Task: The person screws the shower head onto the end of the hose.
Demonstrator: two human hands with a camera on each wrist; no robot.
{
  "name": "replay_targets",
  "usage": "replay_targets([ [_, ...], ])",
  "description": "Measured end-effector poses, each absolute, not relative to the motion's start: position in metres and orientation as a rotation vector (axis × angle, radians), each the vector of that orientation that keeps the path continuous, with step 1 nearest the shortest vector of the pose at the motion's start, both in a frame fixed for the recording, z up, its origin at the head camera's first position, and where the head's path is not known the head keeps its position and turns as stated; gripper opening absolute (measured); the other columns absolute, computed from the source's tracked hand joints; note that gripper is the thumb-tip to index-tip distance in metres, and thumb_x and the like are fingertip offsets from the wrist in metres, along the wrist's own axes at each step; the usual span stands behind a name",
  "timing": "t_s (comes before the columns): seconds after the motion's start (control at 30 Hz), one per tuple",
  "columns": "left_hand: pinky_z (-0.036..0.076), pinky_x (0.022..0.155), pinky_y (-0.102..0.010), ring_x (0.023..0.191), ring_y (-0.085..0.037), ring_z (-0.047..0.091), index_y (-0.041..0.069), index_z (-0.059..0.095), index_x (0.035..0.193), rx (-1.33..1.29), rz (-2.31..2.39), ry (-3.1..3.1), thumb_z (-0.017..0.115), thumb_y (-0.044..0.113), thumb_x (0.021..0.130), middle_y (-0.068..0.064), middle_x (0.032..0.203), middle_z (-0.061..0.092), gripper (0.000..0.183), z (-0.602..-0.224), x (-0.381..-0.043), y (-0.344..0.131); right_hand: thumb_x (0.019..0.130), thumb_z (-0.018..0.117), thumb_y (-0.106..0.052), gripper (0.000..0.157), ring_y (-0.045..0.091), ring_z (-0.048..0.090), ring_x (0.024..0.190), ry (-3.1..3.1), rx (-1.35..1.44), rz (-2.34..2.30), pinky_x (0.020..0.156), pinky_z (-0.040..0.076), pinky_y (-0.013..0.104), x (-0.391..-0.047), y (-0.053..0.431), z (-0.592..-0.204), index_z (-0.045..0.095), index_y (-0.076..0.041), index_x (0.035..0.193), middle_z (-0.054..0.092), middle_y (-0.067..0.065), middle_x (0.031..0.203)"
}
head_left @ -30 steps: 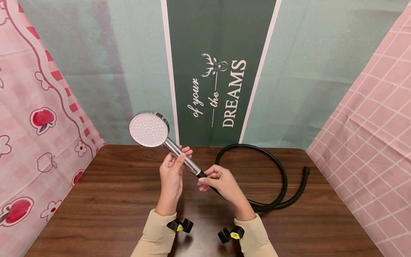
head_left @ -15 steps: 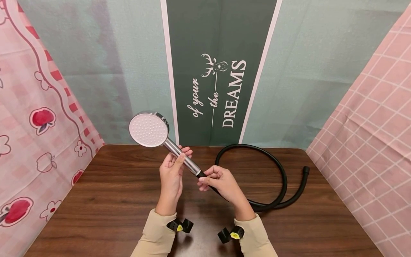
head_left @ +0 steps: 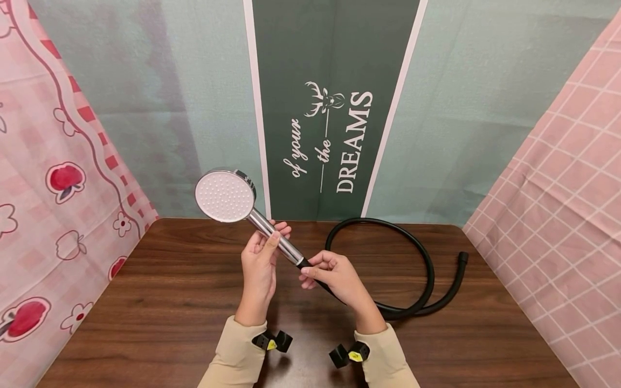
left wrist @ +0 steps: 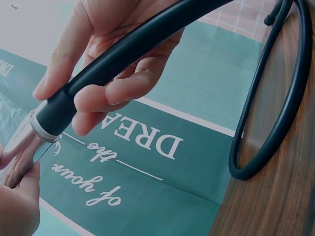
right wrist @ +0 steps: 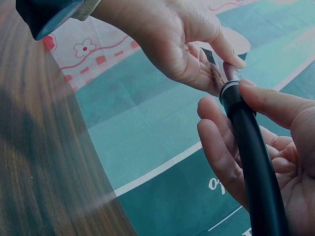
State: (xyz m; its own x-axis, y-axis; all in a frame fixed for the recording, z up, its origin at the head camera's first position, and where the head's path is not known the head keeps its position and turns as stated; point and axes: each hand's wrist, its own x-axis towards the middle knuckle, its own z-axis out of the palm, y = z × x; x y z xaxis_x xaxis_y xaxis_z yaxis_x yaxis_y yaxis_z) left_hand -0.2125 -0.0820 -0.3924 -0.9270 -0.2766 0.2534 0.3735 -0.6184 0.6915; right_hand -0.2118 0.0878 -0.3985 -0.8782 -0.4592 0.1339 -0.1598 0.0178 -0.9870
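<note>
Shower head (head_left: 225, 195) is raised and tilted over the table (head_left: 194, 312), its chrome handle (head_left: 291, 250) gripped between thumb and fingers of the left hand (head_left: 259, 264). Right hand (head_left: 337, 277) pinches the black hose (head_left: 429, 275) where it meets the shower head's lower end; the remaining hose lies looped right of the shower head.

A silver, round-faced shower head (head_left: 257, 219) gleams in smooth, chrome-like metal, its white spray face (head_left: 225, 195) matt and nubbed; a looped black hose (head_left: 429, 275) looks rubbery, a dark brown tabletop (head_left: 145, 307) wood-grained.
</note>
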Motion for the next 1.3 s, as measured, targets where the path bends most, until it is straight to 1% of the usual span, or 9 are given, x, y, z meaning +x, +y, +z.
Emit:
replay_targets([
  [0.1,0.06,0.092,-0.029,0.094,-0.014,0.074,-0.01,0.051,0.123,-0.178,-2.534,-1.121,0.06,-0.001,0.096,-0.005,0.1,0.075,0.03,-0.3932,-0.2133,-0.0821,0.093,0.068,-0.008,0.026,0.01,0.073,0.068,2.075,-0.651,-1.948,0.068,0.065,0.032,-0.2117,0.0883,-0.3986,0.059,0.014,0.102,0.069,0.038,0.092],
  [0.23,0.06,0.092,-0.03,0.094,-0.014,0.074,-0.005,0.055,0.12,-0.182,-2.532,-1.118,0.06,-0.001,0.096,-0.005,0.1,0.075,0.025,-0.3925,-0.2126,-0.0818,0.093,0.068,-0.01,0.028,0.01,0.073,0.068,2.089,-0.657,-1.941,0.069,0.065,0.037,-0.2121,0.0892,-0.3988,0.06,0.014,0.102,0.069,0.037,0.091],
  [0.3,0.06,0.092,-0.03,0.094,-0.014,0.074,-0.002,0.056,0.119,-0.184,-2.531,-1.118,0.06,-0.001,0.096,-0.005,0.1,0.075,0.023,-0.3921,-0.2125,-0.0819,0.093,0.068,-0.011,0.028,0.01,0.073,0.068,2.096,-0.654,-1.938,0.07,0.065,0.037,-0.2123,0.0894,-0.3989,0.06,0.014,0.102,0.069,0.037,0.09],
  [0.53,0.06,0.092,-0.03,0.094,-0.015,0.074,-0.012,0.049,0.125,-0.182,-2.526,-1.124,0.059,-0.002,0.096,-0.005,0.101,0.075,0.032,-0.3933,-0.2124,-0.0817,0.093,0.068,-0.011,0.027,0.01,0.073,0.068,2.101,-0.643,-1.927,0.069,0.065,0.033,-0.2121,0.0897,-0.3998,0.061,0.013,0.104,0.07,0.036,0.09],
  [0.73,0.06,0.093,-0.03,0.094,-0.015,0.074,-0.012,0.05,0.125,-0.189,-2.521,-1.125,0.059,-0.002,0.096,-0.005,0.101,0.075,0.032,-0.3924,-0.2123,-0.0821,0.094,0.068,-0.012,0.028,0.01,0.073,0.067,2.103,-0.644,-1.927,0.069,0.065,0.034,-0.2125,0.0899,-0.4001,0.062,0.013,0.104,0.07,0.036,0.089],
  [0.97,0.06,0.093,-0.031,0.094,-0.015,0.074,-0.014,0.047,0.126,-0.197,-2.519,-1.123,0.059,-0.002,0.096,-0.005,0.101,0.075,0.034,-0.393,-0.2129,-0.0819,0.095,0.066,-0.012,0.029,0.009,0.072,0.067,2.08,-0.651,-1.933,0.069,0.065,0.035,-0.2125,0.0894,-0.3997,0.062,0.015,0.106,0.069,0.037,0.09],
  [1.2,0.06,0.093,-0.031,0.094,-0.015,0.074,0.0,0.058,0.117,-0.195,-2.521,-1.111,0.06,-0.002,0.096,-0.006,0.101,0.075,0.022,-0.3937,-0.2123,-0.0817,0.096,0.064,-0.01,0.029,0.009,0.072,0.067,2.08,-0.635,-1.926,0.071,0.065,0.042,-0.2128,0.0896,-0.4004,0.062,0.016,0.108,0.07,0.035,0.089],
  [1.3,0.06,0.092,-0.031,0.093,-0.015,0.074,0.0,0.058,0.116,-0.195,-2.522,-1.106,0.06,-0.003,0.096,-0.006,0.101,0.075,0.021,-0.3944,-0.2127,-0.0815,0.096,0.064,-0.01,0.03,0.009,0.072,0.068,2.07,-0.637,-1.932,0.07,0.065,0.039,-0.2132,0.0904,-0.4013,0.061,0.017,0.108,0.073,0.028,0.086],
])
